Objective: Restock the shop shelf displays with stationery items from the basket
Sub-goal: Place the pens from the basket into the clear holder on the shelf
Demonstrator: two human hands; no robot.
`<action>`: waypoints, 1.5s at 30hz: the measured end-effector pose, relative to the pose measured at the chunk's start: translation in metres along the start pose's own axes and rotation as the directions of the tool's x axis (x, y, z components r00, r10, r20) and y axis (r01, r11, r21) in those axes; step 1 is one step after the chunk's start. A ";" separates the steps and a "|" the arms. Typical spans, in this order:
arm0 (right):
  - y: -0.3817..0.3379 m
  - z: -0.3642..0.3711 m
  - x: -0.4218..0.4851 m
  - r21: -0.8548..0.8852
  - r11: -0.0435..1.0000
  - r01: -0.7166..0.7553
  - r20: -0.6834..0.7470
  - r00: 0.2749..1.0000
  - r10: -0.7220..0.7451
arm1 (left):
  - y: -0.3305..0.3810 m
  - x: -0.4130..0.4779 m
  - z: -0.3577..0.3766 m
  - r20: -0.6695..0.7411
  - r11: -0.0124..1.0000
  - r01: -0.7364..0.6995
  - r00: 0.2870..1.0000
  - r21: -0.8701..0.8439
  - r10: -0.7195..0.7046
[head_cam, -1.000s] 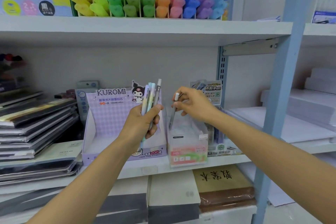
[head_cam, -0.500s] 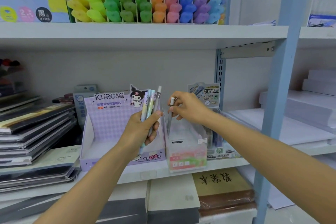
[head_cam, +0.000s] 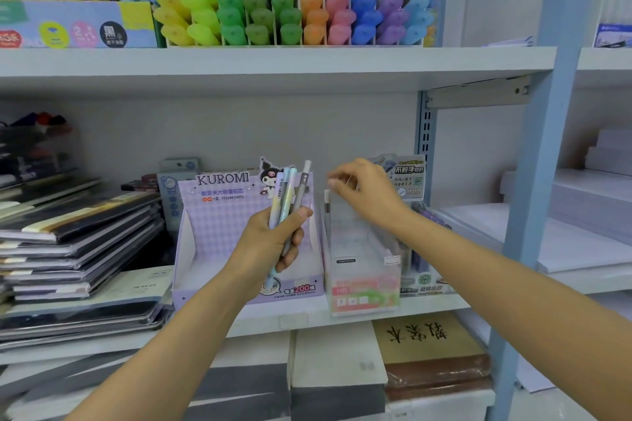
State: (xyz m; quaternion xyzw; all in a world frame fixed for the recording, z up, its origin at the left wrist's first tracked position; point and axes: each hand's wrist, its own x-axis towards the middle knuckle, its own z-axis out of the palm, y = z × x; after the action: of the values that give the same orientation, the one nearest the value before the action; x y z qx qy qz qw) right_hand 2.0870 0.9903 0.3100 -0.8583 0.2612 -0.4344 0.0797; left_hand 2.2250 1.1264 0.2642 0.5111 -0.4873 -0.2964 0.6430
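My left hand (head_cam: 270,243) grips a small bunch of pastel and grey mechanical pencils (head_cam: 289,193), held upright in front of the purple Kuromi display box (head_cam: 219,219). To its right, a clear plastic display box (head_cam: 362,270) stands on the middle shelf. One grey pencil with a white cap (head_cam: 327,210) stands inside the clear box at its left front corner. My right hand (head_cam: 367,193) hovers just above that pencil, fingers loosely curled and blurred, holding nothing. No basket is in view.
Stacks of notebooks (head_cam: 75,236) fill the shelf's left side. Coloured highlighters (head_cam: 290,14) line the upper shelf. A pencil-lead display (head_cam: 410,178) sits behind the clear box. A blue upright post (head_cam: 543,161) stands on the right, with paper reams (head_cam: 581,229) beyond it.
My right hand lowered the white-capped pencil into the clear box, let go of it and lifted slightly to the right. My left hand kept its bunch in place.
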 end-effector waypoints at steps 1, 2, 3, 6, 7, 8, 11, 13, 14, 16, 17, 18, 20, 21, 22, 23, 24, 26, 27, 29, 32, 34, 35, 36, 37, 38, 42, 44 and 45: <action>-0.004 -0.005 -0.002 0.161 0.986 -0.038 -0.018 0.999 0.042 | 0.001 0.000 0.001 0.010 1.000 -0.005 1.000 -0.004 0.005; -0.008 -0.010 -0.003 0.353 0.931 -0.090 0.010 0.996 0.092 | 0.001 -0.001 0.003 0.020 1.000 -0.008 1.000 -0.006 0.008; -0.012 -0.014 -0.005 0.514 0.846 -0.144 0.074 0.990 0.123 | 0.002 -0.001 0.005 0.029 1.000 -0.009 1.000 -0.005 0.009; -0.022 -0.019 -0.013 0.671 0.710 -0.212 0.205 0.974 0.097 | 0.004 -0.002 0.012 0.079 0.999 -0.031 0.996 0.019 0.030; -0.024 -0.019 -0.015 0.688 0.694 -0.210 0.205 0.975 0.091 | 0.004 -0.003 0.014 0.102 0.999 -0.042 0.994 0.035 0.039; -0.026 -0.021 -0.017 0.707 0.676 -0.208 0.194 0.976 0.097 | 0.005 -0.004 0.016 0.120 0.998 -0.049 0.992 0.050 0.043; -0.024 -0.028 -0.019 0.767 0.595 -0.241 0.197 0.970 0.139 | 0.008 -0.006 0.020 0.148 0.997 -0.048 0.988 0.057 0.039; -0.023 -0.032 -0.020 0.802 0.541 -0.253 0.199 0.967 0.158 | 0.010 -0.006 0.021 0.147 0.998 -0.043 0.989 0.049 0.035; -0.022 -0.035 -0.019 0.819 0.519 -0.244 0.175 0.968 0.179 | 0.011 -0.006 0.021 0.134 0.998 -0.041 0.990 0.044 0.035; -0.019 -0.042 -0.016 0.847 0.491 -0.201 0.080 0.963 0.257 | 0.013 -0.005 0.020 0.083 0.998 -0.036 0.996 0.047 0.032; -0.016 -0.046 -0.013 0.852 0.494 -0.173 0.021 0.954 0.299 | 0.013 -0.004 0.019 0.051 0.998 -0.028 0.998 0.053 0.026; -0.011 -0.049 -0.011 0.844 0.515 -0.151 -0.031 0.944 0.328 | 0.012 -0.004 0.017 0.022 0.998 -0.016 1.000 0.056 0.015; -0.002 -0.053 -0.010 0.782 0.607 -0.142 -0.083 0.941 0.327 | 0.010 -0.003 0.014 -0.017 0.998 0.015 1.000 0.067 -0.014; 0.002 -0.051 -0.011 0.732 0.664 -0.150 -0.080 0.949 0.303 | 0.008 -0.002 0.012 -0.023 0.996 0.029 0.999 0.084 -0.028; 0.006 -0.048 -0.013 0.676 0.719 -0.160 -0.067 0.959 0.277 | 0.007 -0.002 0.012 -0.020 0.994 0.042 0.999 0.100 -0.040; 0.008 -0.042 -0.015 0.618 0.768 -0.168 -0.052 0.966 0.254 | 0.006 -0.002 0.012 -0.009 0.994 0.046 0.999 0.101 -0.046; 0.010 -0.036 -0.018 0.565 0.807 -0.170 -0.043 0.971 0.235 | 0.005 -0.002 0.013 0.006 0.996 0.039 0.999 0.080 -0.040; 0.010 -0.025 -0.021 0.494 0.855 -0.158 -0.035 0.979 0.202 | 0.005 -0.002 0.014 0.029 1.000 0.007 1.000 0.010 -0.007; 0.010 -0.020 -0.022 0.472 0.868 -0.150 -0.029 0.982 0.186 | 0.005 -0.003 0.014 0.030 1.000 -0.005 1.000 -0.014 0.005; 0.008 -0.011 -0.022 0.427 0.894 -0.137 -0.006 0.988 0.154 | 0.004 -0.002 0.014 0.022 0.999 -0.016 1.000 -0.032 0.017; 0.005 -0.005 -0.018 0.320 0.944 -0.084 0.013 0.996 0.084 | 0.002 -0.001 0.012 0.032 0.999 -0.009 0.999 -0.036 0.010; 0.005 -0.005 -0.016 0.299 0.952 -0.061 0.020 0.998 0.057 | 0.001 -0.001 0.011 0.053 0.999 0.003 0.999 -0.043 -0.001; 0.006 -0.006 -0.015 0.302 0.952 -0.059 0.023 0.998 0.054 | 0.000 -0.001 0.011 0.061 0.999 0.007 0.998 -0.045 -0.004; 0.007 -0.008 -0.014 0.307 0.950 -0.061 0.026 0.998 0.056 | -0.001 0.000 0.010 0.066 0.999 0.009 0.998 -0.045 -0.006; 0.009 -0.009 -0.014 0.310 0.949 -0.065 0.026 0.998 0.060 | -0.002 0.000 0.010 0.070 0.999 0.010 0.998 -0.043 -0.007; 0.010 -0.010 -0.013 0.311 0.948 -0.069 0.024 0.998 0.064 | -0.003 0.001 0.010 0.071 0.999 0.011 0.997 -0.042 -0.008; 0.012 -0.011 -0.012 0.314 0.945 -0.087 0.032 0.996 0.081 | -0.005 0.003 0.012 0.067 0.999 0.003 0.998 -0.035 -0.001; 0.010 -0.010 -0.011 0.302 0.950 -0.081 0.042 0.997 0.072 | -0.005 0.002 0.012 0.065 1.000 -0.002 0.998 -0.025 0.003; 0.009 -0.010 -0.010 0.297 0.952 -0.075 0.044 0.997 0.065 | -0.006 0.002 0.012 0.065 1.000 -0.005 0.998 -0.018 0.006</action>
State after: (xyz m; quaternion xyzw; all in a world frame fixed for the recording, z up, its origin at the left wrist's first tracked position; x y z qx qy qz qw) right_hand 2.0710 0.9888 0.3059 -0.8339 0.2215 -0.4511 0.2282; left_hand 2.2155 1.1186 0.2596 0.4942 -0.5067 -0.3153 0.6322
